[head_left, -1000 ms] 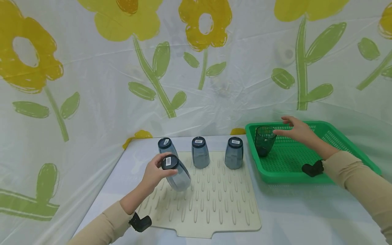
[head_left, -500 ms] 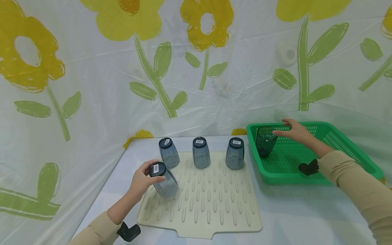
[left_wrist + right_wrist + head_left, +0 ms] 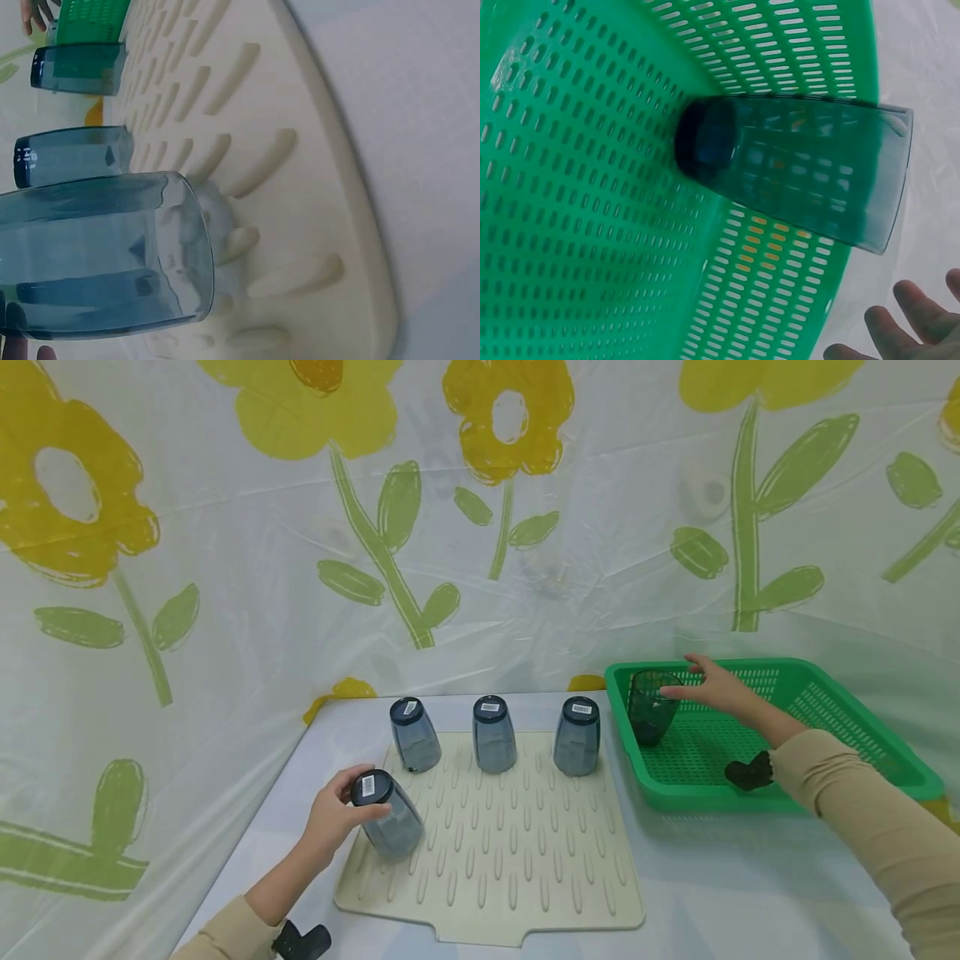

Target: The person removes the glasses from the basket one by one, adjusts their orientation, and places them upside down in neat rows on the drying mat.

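With thumb and fingers around its base end, my left hand (image 3: pixel 330 818) holds a blue-grey drinking glass (image 3: pixel 393 828) upside down over the front-left part of the cream ridged mat (image 3: pixel 525 868). In the left wrist view the rim of that glass (image 3: pixel 90 255) is close to the mat; whether it touches I cannot tell. My right hand (image 3: pixel 723 687) is over the green basket, fingers spread, beside the rim of an upright glass (image 3: pixel 651 718) there. In the right wrist view the fingertips (image 3: pixel 889 330) are apart from this glass (image 3: pixel 802 169), which leans against the basket wall.
Three more glasses stand upside down along the mat's back edge: left (image 3: pixel 417 745), middle (image 3: pixel 494 745) and right (image 3: pixel 577 747). The green perforated basket (image 3: pixel 720 798) stands right of the mat on a white table (image 3: pixel 720 885). Behind hangs a flower-patterned sheet (image 3: pixel 600 527).
My left hand has moved left and toward me with the glass, away from the back-left glass. The right hand has shifted slightly left, closer over the glass in the basket.
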`<state>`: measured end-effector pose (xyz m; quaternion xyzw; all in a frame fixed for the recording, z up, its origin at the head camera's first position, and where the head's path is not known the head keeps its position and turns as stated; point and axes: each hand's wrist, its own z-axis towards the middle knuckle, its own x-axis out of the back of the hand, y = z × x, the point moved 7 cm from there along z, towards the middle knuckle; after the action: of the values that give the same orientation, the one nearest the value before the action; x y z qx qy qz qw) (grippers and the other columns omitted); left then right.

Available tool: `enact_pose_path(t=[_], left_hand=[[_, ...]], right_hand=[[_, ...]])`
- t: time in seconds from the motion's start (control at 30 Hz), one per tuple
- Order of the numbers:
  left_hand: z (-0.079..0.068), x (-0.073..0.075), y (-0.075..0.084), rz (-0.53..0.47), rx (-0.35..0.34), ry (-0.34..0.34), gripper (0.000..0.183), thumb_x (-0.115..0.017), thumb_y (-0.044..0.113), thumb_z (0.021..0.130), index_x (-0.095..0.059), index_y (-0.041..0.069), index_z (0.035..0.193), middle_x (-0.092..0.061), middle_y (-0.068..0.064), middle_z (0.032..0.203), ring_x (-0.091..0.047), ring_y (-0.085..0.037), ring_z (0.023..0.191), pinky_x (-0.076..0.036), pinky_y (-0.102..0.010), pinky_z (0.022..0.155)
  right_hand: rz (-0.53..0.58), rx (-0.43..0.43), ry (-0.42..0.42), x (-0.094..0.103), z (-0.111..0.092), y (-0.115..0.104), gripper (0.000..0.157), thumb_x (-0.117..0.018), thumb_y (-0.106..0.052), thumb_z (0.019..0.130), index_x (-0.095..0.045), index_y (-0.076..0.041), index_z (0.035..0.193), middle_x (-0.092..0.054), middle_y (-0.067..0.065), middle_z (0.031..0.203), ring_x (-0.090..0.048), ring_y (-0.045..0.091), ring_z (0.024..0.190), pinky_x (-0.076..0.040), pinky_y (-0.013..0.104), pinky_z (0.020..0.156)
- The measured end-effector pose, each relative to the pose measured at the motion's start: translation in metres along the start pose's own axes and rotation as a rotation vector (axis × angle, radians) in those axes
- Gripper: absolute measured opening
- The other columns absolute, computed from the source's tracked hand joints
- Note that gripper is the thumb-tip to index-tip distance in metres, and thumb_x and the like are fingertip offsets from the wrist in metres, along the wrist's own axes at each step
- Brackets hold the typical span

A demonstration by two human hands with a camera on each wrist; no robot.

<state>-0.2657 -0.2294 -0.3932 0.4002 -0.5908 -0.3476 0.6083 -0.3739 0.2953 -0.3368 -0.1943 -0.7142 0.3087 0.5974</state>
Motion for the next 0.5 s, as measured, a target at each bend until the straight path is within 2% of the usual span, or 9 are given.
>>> enact_pose_path(t=[0.33,0.5], left_hand=[[-0.0014,0.0010,-0.0092,-0.014,0.025,0.004,0.068,-0.076,0.013,0.072,-0.045,0.008,0.132,-0.050,-0.014,0.128,-0.048,-0.023,0.111,-0.045,-0.025,0.081],[-0.0013,0.0003,-0.0112,-0.022,0.021,0.014,0.067,-0.075,0.012,0.073,-0.044,0.008,0.133,-0.049,-0.015,0.128,-0.048,-0.024,0.110,-0.045,-0.023,0.080]], right_hand=[[0.027,0.001,-0.021,-0.0037,0.0021,0.0026,0.095,-0.055,-0.044,0.088,0.008,0.000,0.145,-0.012,0.037,0.141,-0.022,0.055,0.123,-0.032,0.063,0.089],[0.028,0.001,-0.031,-0.0057,0.0039,0.0055,0.096,-0.056,-0.044,0.088,0.009,-0.002,0.145,-0.013,0.036,0.141,-0.023,0.055,0.122,-0.033,0.063,0.088]])
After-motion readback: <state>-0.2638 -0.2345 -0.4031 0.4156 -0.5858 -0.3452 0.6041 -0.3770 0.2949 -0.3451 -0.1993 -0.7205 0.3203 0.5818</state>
